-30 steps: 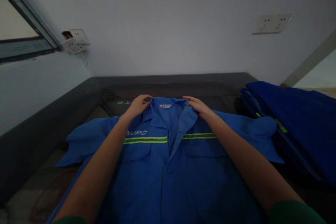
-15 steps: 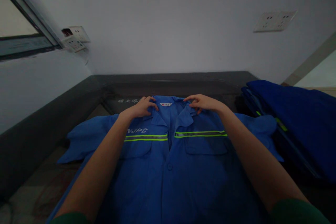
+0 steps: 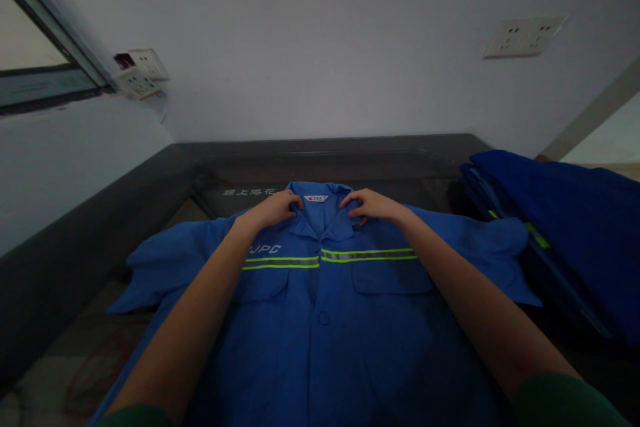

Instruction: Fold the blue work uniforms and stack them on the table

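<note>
Left hand (image 3: 373, 205) and right hand (image 3: 277, 208), fingers curled, touching collar of blue jacket (image 3: 320, 347), front laid flat.

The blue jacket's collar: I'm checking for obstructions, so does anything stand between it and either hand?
Nothing visible does. The left hand and right hand are already at the collar, one on each side. The folded blue clothes lie off to the right, beside the sleeve.

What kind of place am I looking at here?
Probably a room corner indoors, kind unclear: there are sockets on a plain wall, and a dark, rimmed table bearing a blue jacket.
</note>
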`<state>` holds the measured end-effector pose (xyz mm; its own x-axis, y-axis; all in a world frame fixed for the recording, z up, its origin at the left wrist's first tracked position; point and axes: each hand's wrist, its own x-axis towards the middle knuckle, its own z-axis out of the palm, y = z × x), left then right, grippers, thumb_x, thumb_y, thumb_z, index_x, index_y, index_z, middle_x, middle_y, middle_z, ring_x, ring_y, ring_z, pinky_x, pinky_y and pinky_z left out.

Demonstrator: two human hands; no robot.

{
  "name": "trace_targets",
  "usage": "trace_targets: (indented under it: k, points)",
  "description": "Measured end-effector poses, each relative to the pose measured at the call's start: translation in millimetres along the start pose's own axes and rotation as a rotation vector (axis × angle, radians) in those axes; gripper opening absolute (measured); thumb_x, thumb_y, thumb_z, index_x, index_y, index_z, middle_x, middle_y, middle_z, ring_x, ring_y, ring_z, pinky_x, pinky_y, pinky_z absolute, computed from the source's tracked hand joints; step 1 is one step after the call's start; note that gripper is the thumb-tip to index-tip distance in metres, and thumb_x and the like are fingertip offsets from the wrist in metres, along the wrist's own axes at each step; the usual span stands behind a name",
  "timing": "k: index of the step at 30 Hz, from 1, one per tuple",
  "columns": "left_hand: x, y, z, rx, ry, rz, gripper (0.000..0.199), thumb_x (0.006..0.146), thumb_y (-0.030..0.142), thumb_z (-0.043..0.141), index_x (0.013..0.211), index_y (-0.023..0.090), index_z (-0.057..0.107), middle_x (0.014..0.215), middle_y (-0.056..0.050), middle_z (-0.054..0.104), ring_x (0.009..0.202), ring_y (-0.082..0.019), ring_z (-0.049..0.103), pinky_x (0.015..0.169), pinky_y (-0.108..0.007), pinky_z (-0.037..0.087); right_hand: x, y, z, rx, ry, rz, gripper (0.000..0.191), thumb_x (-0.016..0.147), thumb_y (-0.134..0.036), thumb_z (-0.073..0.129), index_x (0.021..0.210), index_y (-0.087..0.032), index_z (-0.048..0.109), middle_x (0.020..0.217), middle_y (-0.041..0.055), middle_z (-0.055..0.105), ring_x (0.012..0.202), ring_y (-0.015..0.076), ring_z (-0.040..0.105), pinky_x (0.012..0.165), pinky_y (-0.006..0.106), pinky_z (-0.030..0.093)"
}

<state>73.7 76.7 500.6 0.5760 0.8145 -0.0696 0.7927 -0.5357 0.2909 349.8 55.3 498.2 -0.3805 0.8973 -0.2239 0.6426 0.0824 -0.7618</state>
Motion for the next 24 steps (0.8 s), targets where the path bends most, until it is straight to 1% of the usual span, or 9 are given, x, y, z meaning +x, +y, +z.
trace_targets:
  k: [3, 5, 7, 9, 11, 12, 15, 18, 24]
  points:
    - [-2, 8, -3.3, 0.010, -0.009, 0.060, 0.037, 0.068, 0.006, 0.056, 0.100, 0.022, 0.069, 0.111, -0.006, 0.063, 0.102, -0.022, 0.058, 0.093, -0.033, 0.043, -7, -13, -7, -0.357, 0.205, -0.079, 0.032, 0.076, -0.014, 0.069, 0.108, -0.019, 0.070, 0.104, 0.0087, 0.064, 0.087, 0.0190, 0.063, 0.081, 0.034, 0.052]
    - [-4, 17, -5.0, -0.015, -0.056, 0.124, 0.033, 0.068, 0.010, 0.061, 0.097, 0.024, 0.070, 0.110, -0.004, 0.065, 0.106, -0.022, 0.057, 0.095, -0.034, 0.041, -13, -25, -7, -0.489, 0.329, -0.192, 0.031, 0.076, -0.014, 0.070, 0.106, -0.020, 0.071, 0.112, 0.0108, 0.061, 0.102, 0.0233, 0.059, 0.091, 0.037, 0.047]
    - [-5, 27, -4.5, -0.071, -0.147, 0.175, 0.030, 0.069, 0.016, 0.067, 0.097, 0.025, 0.070, 0.108, -0.002, 0.067, 0.104, -0.021, 0.058, 0.092, -0.032, 0.042, -18, -37, -1, -0.495, 0.258, -0.357, 0.027, 0.076, -0.015, 0.071, 0.102, -0.021, 0.073, 0.110, 0.0085, 0.063, 0.106, 0.0231, 0.057, 0.094, 0.036, 0.043]
    - [-6, 36, -1.7, -0.085, -0.213, 0.171, 0.032, 0.067, 0.022, 0.072, 0.099, 0.024, 0.069, 0.104, -0.002, 0.068, 0.098, -0.021, 0.061, 0.085, -0.029, 0.044, -19, -45, 12, -0.451, 0.042, -0.494, 0.023, 0.075, -0.016, 0.072, 0.097, -0.022, 0.074, 0.103, 0.0042, 0.067, 0.102, 0.0206, 0.058, 0.093, 0.034, 0.041]
    - [-5, 41, 2.3, -0.042, -0.221, 0.138, 0.031, 0.066, 0.024, 0.074, 0.097, 0.023, 0.069, 0.098, -0.002, 0.069, 0.092, -0.021, 0.062, 0.078, -0.028, 0.044, -17, -46, 27, -0.431, -0.129, -0.542, 0.021, 0.074, -0.016, 0.074, 0.095, -0.021, 0.074, 0.098, 0.0020, 0.070, 0.098, 0.0190, 0.059, 0.090, 0.031, 0.041]
    - [-4, 42, 4.2, -0.018, -0.211, 0.126, 0.027, 0.067, 0.025, 0.074, 0.093, 0.022, 0.069, 0.094, -0.001, 0.069, 0.088, -0.020, 0.062, 0.075, -0.027, 0.043, -15, -44, 35, -0.436, -0.164, -0.539, 0.020, 0.074, -0.016, 0.074, 0.093, -0.021, 0.074, 0.097, 0.0020, 0.071, 0.097, 0.0189, 0.059, 0.087, 0.030, 0.041]
    - [-1, 43, 8.4, 0.001, -0.196, 0.123, 0.016, 0.069, 0.027, 0.071, 0.084, 0.021, 0.069, 0.081, 0.000, 0.068, 0.077, -0.017, 0.062, 0.067, -0.025, 0.041, -9, -36, 51, -0.484, -0.122, -0.517, 0.014, 0.076, -0.021, 0.073, 0.090, -0.019, 0.072, 0.093, 0.0034, 0.070, 0.093, 0.0194, 0.058, 0.080, 0.029, 0.039]
    - [1, 43, 10.3, 0.000, -0.191, 0.116, 0.011, 0.071, 0.028, 0.070, 0.079, 0.020, 0.070, 0.074, 0.000, 0.067, 0.070, -0.017, 0.061, 0.064, -0.025, 0.041, -6, -31, 58, -0.517, -0.040, -0.515, 0.011, 0.080, -0.025, 0.071, 0.088, -0.018, 0.070, 0.092, 0.0043, 0.068, 0.092, 0.0194, 0.057, 0.076, 0.028, 0.037]
    - [1, 48, 11.0, -0.021, -0.171, 0.140, 0.011, 0.070, 0.019, 0.067, 0.081, 0.018, 0.070, 0.083, -0.003, 0.071, 0.077, -0.020, 0.064, 0.066, -0.025, 0.043, -10, -38, 64, -0.624, 0.027, -0.485, 0.010, 0.081, -0.024, 0.064, 0.088, -0.018, 0.068, 0.093, 0.0063, 0.068, 0.091, 0.0209, 0.058, 0.072, 0.028, 0.036]
